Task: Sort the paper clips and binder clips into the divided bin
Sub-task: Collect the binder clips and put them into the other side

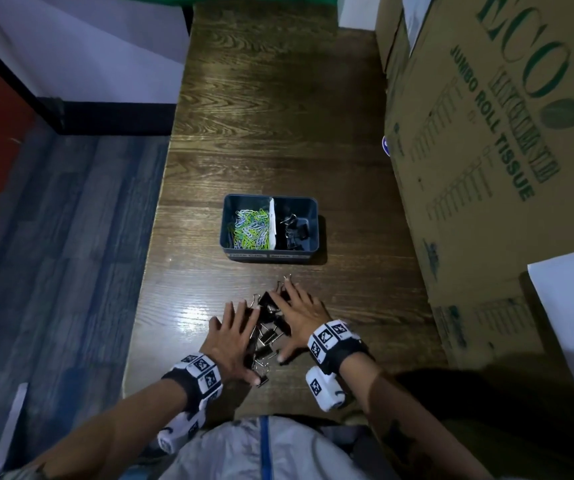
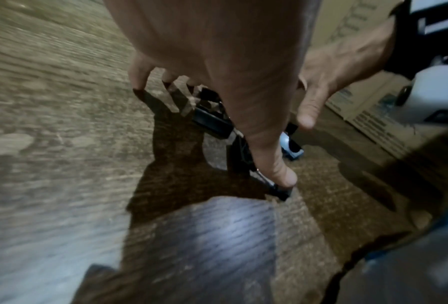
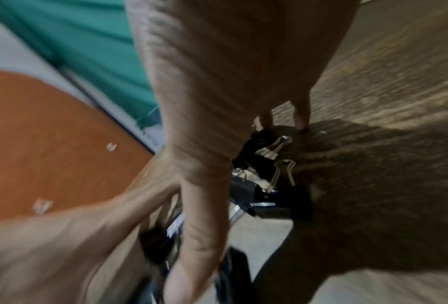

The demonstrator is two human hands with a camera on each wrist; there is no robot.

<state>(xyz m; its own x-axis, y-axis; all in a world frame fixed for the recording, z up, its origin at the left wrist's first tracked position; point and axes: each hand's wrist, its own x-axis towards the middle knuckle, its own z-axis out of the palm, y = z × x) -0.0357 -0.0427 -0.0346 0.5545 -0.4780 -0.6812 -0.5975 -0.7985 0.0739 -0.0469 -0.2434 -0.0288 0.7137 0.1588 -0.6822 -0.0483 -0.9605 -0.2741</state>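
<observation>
A long dark counter of glossy, strongly grained wood runs away from the person, a lamp's glare pooled on its near end; grey plank flooring lies to the left below a white wall with a black skirting, and tall printed cardboard cartons crowd the right edge.

The left hand lies palm down with fingers spread, its grip holding nothing; in the left wrist view the thumb tip presses on one black clip. The right hand mirrors it, fingers straight and splayed, flat against the other side of the heap. Between the two hands sits a loose pile of binder clips: black folded-steel bodies with bright wire handles sticking out at odd angles.

Farther along the counter, well apart from the hands, stands the divided bin, a small dark rectangular plastic box with rounded corners and a white partition. Its left compartment holds thin wire paper clips in green, white and pale blue; its right compartment holds a few black binder clips
</observation>
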